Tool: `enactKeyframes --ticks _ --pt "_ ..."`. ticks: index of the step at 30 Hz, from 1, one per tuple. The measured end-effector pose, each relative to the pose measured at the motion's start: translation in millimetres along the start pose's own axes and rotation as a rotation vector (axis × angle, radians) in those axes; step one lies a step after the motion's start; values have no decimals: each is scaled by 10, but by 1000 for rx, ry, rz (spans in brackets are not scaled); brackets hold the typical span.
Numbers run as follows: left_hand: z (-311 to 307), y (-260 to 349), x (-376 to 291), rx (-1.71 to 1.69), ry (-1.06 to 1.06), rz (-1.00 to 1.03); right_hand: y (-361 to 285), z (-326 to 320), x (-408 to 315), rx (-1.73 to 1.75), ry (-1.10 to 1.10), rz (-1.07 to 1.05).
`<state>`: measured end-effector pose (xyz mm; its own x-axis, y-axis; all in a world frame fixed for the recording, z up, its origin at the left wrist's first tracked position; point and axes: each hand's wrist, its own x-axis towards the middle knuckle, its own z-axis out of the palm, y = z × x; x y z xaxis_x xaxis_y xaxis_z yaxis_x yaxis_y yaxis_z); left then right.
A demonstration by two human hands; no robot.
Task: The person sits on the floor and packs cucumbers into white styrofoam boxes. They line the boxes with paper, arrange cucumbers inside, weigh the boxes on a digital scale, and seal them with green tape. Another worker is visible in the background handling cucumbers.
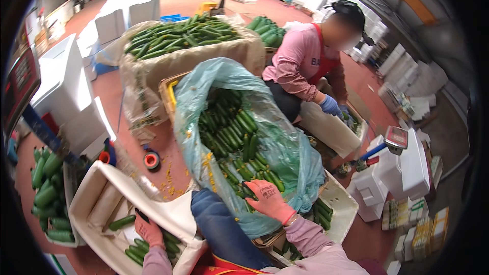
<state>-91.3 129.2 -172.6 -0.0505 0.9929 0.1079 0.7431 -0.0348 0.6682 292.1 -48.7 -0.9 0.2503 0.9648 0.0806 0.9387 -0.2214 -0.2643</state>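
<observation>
My left hand [148,230], in a pink glove with dark fingertips, is inside a white-lined box [103,172] at the lower left. Its fingertips touch the end of a green cucumber [122,222]; whether they grip it is unclear. More cucumbers [138,251] lie beside and under that hand. My right hand [267,196], gloved the same way, rests over cucumbers at the near end of a basket lined with a blue-green plastic bag [225,70]. Rows of cucumbers [229,133] fill the bag's far part. Whether that hand holds one is hidden.
A co-worker [301,61] in blue gloves handles produce at another box on the right. A large lined bin of cucumbers [187,38] stands behind the bag. Larger green vegetables [47,183] fill a crate at left. Foam boxes [407,164], a scale [396,137] and a tape roll [151,160] stand around.
</observation>
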Motion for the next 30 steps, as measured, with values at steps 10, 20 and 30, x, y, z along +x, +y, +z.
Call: enactKeyframes --ticks 10,20,30 --pt "-15 208 13 383 -233 61 1149 883 291 38 -328 366" --pt "-107 231 64 470 -293 250 1856 2974 1533 243 -445 567" --pt "-1 190 -15 431 -412 87 1967 4061 2419 393 -137 927"
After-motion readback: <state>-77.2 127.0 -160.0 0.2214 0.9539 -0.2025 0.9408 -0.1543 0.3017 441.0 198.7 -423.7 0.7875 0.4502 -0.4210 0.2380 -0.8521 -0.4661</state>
